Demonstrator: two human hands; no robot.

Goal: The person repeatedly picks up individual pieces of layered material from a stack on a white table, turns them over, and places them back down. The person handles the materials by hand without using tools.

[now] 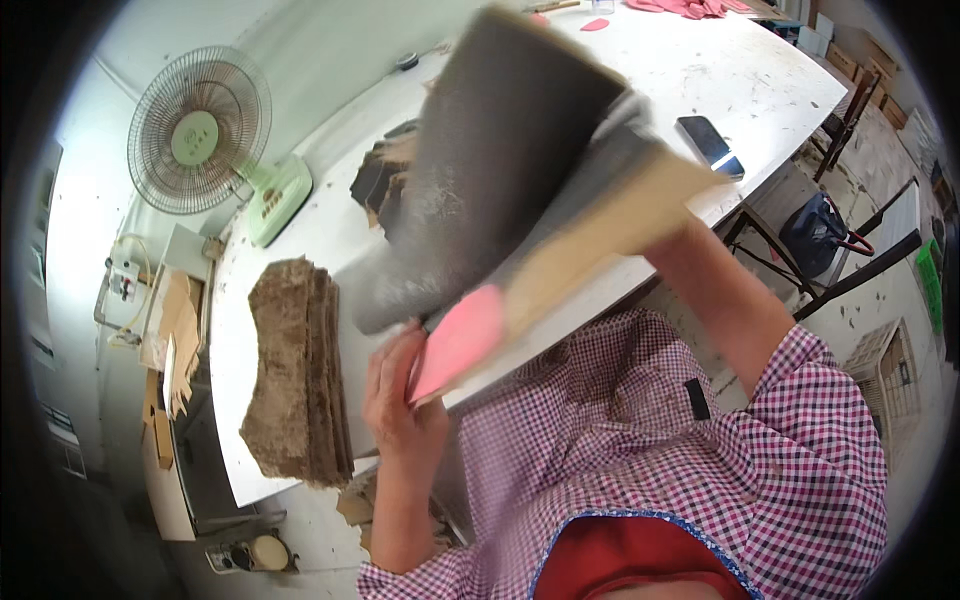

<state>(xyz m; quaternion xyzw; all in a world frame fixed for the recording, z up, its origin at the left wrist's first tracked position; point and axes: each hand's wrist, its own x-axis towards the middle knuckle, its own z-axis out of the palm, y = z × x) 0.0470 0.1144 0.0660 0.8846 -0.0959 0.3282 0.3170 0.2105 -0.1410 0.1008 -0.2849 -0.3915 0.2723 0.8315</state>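
Observation:
My left hand [400, 385] is closed at the lower left end of some raised sheets, its fingers against a rounded pink piece [465, 335]. Beside the pink piece a large dark grey sheet [480, 150] stands up over the table, with whitish scuffs on its face. A tan sheet [600, 235], smeared by motion, stretches from the pink piece toward my right arm. Behind its far end my right hand [672, 232] is mostly hidden, and its fingers do not show. Left of my left hand lies a stack of brown fuzzy cut pieces [290, 370].
The white table [740, 70] carries a phone [712, 147] at the right and dark and tan scraps [385, 180] behind the grey sheet. A green fan [200, 135] stands at the back left. Pink fabric [685, 7] lies at the far edge. Beyond the right edge is a chair holding a dark bag [822, 235].

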